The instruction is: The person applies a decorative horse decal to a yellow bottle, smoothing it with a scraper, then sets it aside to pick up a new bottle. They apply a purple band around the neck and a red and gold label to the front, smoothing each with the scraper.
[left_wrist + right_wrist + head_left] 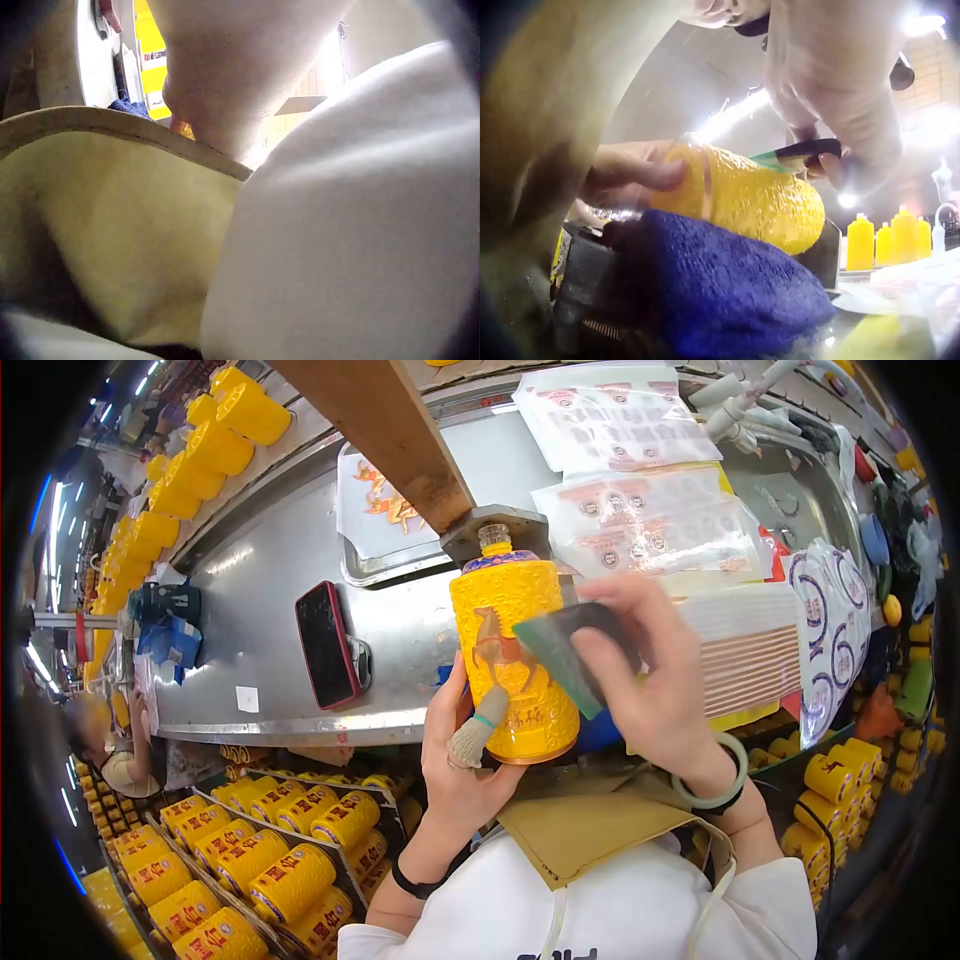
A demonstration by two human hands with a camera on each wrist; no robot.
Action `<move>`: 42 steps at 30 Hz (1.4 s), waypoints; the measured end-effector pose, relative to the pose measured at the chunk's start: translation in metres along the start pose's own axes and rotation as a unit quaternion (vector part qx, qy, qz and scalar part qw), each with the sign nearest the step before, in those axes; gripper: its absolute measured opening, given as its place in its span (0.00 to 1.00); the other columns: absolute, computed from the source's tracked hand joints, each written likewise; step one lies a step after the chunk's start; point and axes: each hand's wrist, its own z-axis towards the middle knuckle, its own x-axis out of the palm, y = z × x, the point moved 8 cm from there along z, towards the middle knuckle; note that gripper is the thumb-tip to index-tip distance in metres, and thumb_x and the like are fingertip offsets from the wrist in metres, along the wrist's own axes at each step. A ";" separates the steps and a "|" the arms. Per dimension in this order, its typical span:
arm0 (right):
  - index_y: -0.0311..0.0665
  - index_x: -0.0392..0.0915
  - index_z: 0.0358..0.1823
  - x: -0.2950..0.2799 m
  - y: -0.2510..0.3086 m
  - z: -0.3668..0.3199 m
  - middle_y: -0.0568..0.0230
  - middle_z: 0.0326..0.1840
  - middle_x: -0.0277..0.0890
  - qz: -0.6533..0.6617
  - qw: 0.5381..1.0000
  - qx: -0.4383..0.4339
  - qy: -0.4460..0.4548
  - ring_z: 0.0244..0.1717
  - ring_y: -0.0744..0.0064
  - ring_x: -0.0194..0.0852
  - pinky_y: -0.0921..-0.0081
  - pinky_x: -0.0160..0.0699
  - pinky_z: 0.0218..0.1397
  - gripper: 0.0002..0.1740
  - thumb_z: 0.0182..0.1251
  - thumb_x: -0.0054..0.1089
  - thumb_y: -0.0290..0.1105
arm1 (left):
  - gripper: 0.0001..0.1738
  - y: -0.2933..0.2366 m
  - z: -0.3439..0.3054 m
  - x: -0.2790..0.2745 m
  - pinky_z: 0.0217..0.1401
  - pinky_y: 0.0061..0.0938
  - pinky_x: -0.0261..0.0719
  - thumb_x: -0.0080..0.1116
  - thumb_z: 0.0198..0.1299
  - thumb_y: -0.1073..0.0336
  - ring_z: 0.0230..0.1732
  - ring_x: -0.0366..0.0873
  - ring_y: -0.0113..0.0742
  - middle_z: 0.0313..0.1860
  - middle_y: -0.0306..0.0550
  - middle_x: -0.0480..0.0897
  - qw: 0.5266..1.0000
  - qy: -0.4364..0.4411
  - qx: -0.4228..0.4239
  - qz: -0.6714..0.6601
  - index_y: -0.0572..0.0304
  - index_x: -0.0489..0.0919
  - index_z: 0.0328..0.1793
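Note:
My left hand [450,780] grips a yellow embossed bottle [470,605] by its lower part, with a fabric cover [470,743] on the thumb, which lies on the front. The bottle tilts, its clear glass neck [492,538] against a metal block [527,532]. On its front shows a brown horse decal [487,650] with red characters below. My right hand [655,685] pinches a scraper [558,653] with a green blade and dark grip. In the right wrist view, the blade edge lies right at the bottle's side. The left wrist view shows mostly apron [135,225] and sleeve [345,225].
A blue towel [720,289] lies under the bottle. A wooden beam [385,435] reaches in to the block. Printed decal sheets [650,525] lie at right, a tray [365,572] and phone [326,645] at left. Racked yellow bottles [290,880] stand below the bench. Another person [125,765] is far left.

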 end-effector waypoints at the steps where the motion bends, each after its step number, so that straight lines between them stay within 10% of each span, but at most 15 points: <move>1: 0.33 0.80 0.57 -0.001 -0.006 -0.001 0.50 0.51 0.84 -0.027 1.000 -0.003 -0.007 0.51 0.55 0.86 0.67 0.82 0.56 0.14 0.72 0.63 0.22 | 0.56 -0.002 0.001 0.002 0.78 0.41 0.74 0.84 0.50 0.72 0.75 0.74 0.52 0.79 0.59 0.66 1.000 0.018 0.014 0.017 0.70 0.61 0.83; 4: 0.32 0.80 0.55 -0.018 -0.021 0.003 0.47 0.52 0.84 -0.111 0.992 0.027 -0.050 0.51 0.47 0.85 0.63 0.81 0.57 0.13 0.70 0.64 0.23 | 0.60 0.009 -0.007 0.003 0.79 0.44 0.71 0.86 0.49 0.67 0.78 0.70 0.55 0.82 0.61 0.62 0.999 0.022 0.016 -0.044 0.69 0.59 0.84; 9: 0.33 0.80 0.55 -0.008 -0.009 -0.009 0.55 0.46 0.84 0.073 0.996 0.048 -0.027 0.47 0.63 0.86 0.70 0.81 0.52 0.13 0.71 0.63 0.21 | 0.57 0.013 0.002 -0.008 0.81 0.48 0.67 0.77 0.61 0.55 0.80 0.67 0.56 0.83 0.66 0.61 0.977 -0.007 -0.065 -0.203 0.70 0.53 0.86; 14: 0.33 0.81 0.55 -0.036 -0.026 0.002 0.56 0.46 0.84 -0.149 0.986 -0.015 -0.068 0.48 0.64 0.84 0.69 0.79 0.55 0.13 0.71 0.62 0.21 | 0.47 0.010 0.027 -0.013 0.81 0.48 0.66 0.62 0.73 0.57 0.79 0.68 0.52 0.79 0.67 0.67 0.937 0.023 -0.188 -0.294 0.73 0.50 0.86; 21: 0.35 0.71 0.63 -0.032 -0.023 -0.003 0.72 0.48 0.73 0.238 0.964 0.115 0.009 0.45 0.83 0.69 0.82 0.74 0.49 0.16 0.78 0.55 0.23 | 0.42 0.024 0.050 0.007 0.69 0.37 0.80 0.74 0.65 0.62 0.67 0.80 0.43 0.64 0.59 0.80 0.935 0.069 -0.286 -0.198 0.78 0.65 0.77; 22: 0.36 0.71 0.60 -0.027 0.001 0.002 0.71 0.45 0.70 0.199 0.979 0.030 0.026 0.46 0.83 0.68 0.84 0.71 0.49 0.13 0.79 0.58 0.27 | 0.41 0.033 0.053 0.011 0.68 0.36 0.81 0.76 0.63 0.61 0.65 0.82 0.40 0.59 0.57 0.82 0.945 0.089 -0.293 -0.119 0.78 0.68 0.74; 24: 0.36 0.71 0.56 -0.027 0.013 0.006 0.70 0.43 0.69 0.112 0.992 -0.019 0.049 0.48 0.83 0.67 0.81 0.69 0.53 0.13 0.78 0.62 0.30 | 0.38 0.035 0.053 0.014 0.68 0.38 0.81 0.75 0.63 0.60 0.64 0.83 0.39 0.57 0.55 0.85 0.924 0.082 -0.316 -0.200 0.76 0.72 0.72; 28: 0.35 0.74 0.53 -0.057 0.015 0.044 0.64 0.40 0.73 0.085 0.996 -0.036 0.011 0.47 0.75 0.73 0.73 0.73 0.55 0.14 0.77 0.65 0.36 | 0.44 0.028 0.018 0.024 0.73 0.44 0.79 0.69 0.65 0.51 0.68 0.82 0.50 0.71 0.58 0.79 0.730 0.115 -0.374 -0.560 0.70 0.66 0.79; 30: 0.35 0.77 0.51 -0.047 0.028 0.060 0.56 0.42 0.80 -0.027 0.987 -0.141 0.076 0.45 0.65 0.80 0.68 0.78 0.52 0.17 0.75 0.66 0.41 | 0.51 0.026 0.009 0.033 0.73 0.49 0.78 0.59 0.66 0.37 0.70 0.78 0.55 0.75 0.66 0.73 0.744 0.167 -0.339 -0.551 0.62 0.59 0.85; 34: 0.35 0.77 0.48 -0.034 0.036 0.065 0.59 0.39 0.79 -0.052 0.980 -0.064 0.182 0.42 0.75 0.76 0.75 0.75 0.48 0.11 0.78 0.62 0.36 | 0.52 -0.018 0.013 0.042 0.72 0.47 0.79 0.57 0.65 0.34 0.70 0.78 0.54 0.76 0.64 0.73 0.767 0.183 -0.290 -0.543 0.61 0.59 0.86; 38: 0.36 0.80 0.50 -0.049 0.042 0.056 0.59 0.36 0.84 -0.066 0.970 -0.033 0.231 0.37 0.70 0.81 0.70 0.80 0.44 0.15 0.77 0.64 0.42 | 0.57 -0.029 0.017 0.045 0.71 0.43 0.81 0.79 0.50 0.48 0.67 0.82 0.47 0.71 0.57 0.79 0.728 0.186 -0.330 -0.572 0.70 0.63 0.81; 42: 0.35 0.85 0.45 -0.083 0.062 0.031 0.53 0.44 0.87 -0.108 0.965 -0.039 0.236 0.44 0.62 0.86 0.69 0.82 0.49 0.14 0.75 0.64 0.40 | 0.54 -0.055 0.044 0.039 0.66 0.41 0.83 0.86 0.44 0.54 0.60 0.86 0.46 0.62 0.55 0.84 0.862 0.178 -0.219 -0.422 0.71 0.70 0.74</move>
